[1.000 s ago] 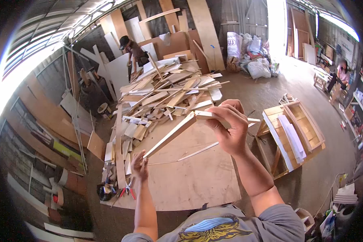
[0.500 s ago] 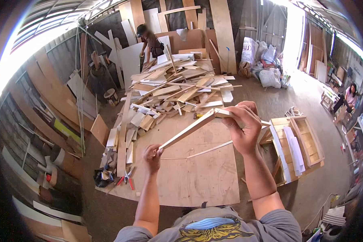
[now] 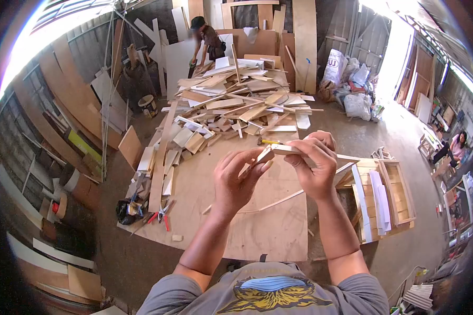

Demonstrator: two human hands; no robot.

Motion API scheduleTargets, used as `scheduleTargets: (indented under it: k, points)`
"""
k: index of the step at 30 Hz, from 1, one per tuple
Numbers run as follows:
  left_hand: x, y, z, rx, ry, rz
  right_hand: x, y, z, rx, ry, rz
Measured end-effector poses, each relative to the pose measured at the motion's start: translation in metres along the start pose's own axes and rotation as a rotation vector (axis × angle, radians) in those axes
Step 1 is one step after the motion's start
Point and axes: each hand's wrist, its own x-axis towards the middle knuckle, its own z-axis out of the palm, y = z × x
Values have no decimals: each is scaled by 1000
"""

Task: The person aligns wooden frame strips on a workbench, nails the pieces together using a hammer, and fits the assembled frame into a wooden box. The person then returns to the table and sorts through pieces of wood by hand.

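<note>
My left hand (image 3: 233, 181) is closed around a narrow wooden strip (image 3: 266, 154), close to the end where it meets a second strip. My right hand (image 3: 319, 163) pinches that second wooden strip (image 3: 285, 149) between thumb and fingers. The two ends touch at an angle between my hands, raised above the plywood tabletop (image 3: 268, 231). Most of the left strip is hidden behind my left hand. Lower down, a long thin wood strip (image 3: 273, 201) passes behind my hands; I cannot tell whether it is joined to the held pieces. Just beyond the joint lies a hammer with a yellow handle (image 3: 270, 141).
A big heap of wood offcuts (image 3: 247, 102) covers the table's far half, with a person (image 3: 209, 42) behind it. Red-handled pliers (image 3: 165, 215) and a small wood block (image 3: 177, 238) lie at left. A slatted wooden frame (image 3: 389, 197) stands right. Another person (image 3: 457, 147) sits far right.
My left hand has moved up and right along its strip, from the far end to near the joint. My right hand keeps its hold, almost in place. The view has shifted slightly.
</note>
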Motion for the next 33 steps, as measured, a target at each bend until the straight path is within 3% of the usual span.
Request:
scheduleTargets:
  k: [8,12,15,17,20,23,33]
  points:
    - [-3,1,-9,-158,55,-121,4,-13,10,-26,-30,-83]
    - [-9,-14,-18,-359,111,-249,-17,-9,-3,-287,164,16]
    - [-12,-36,-26,-573,195,-198,-51,20,0,-270,457,112]
    - [-11,-50,-35,-659,236,-195,-74,42,2,-146,493,255]
    - [-4,-51,-46,-650,296,-226,-96,58,5,57,415,503]
    - [-4,-69,-53,-689,344,-206,-100,62,10,223,481,666]
    - [-18,-98,-69,-672,334,-201,-105,84,7,181,391,615]
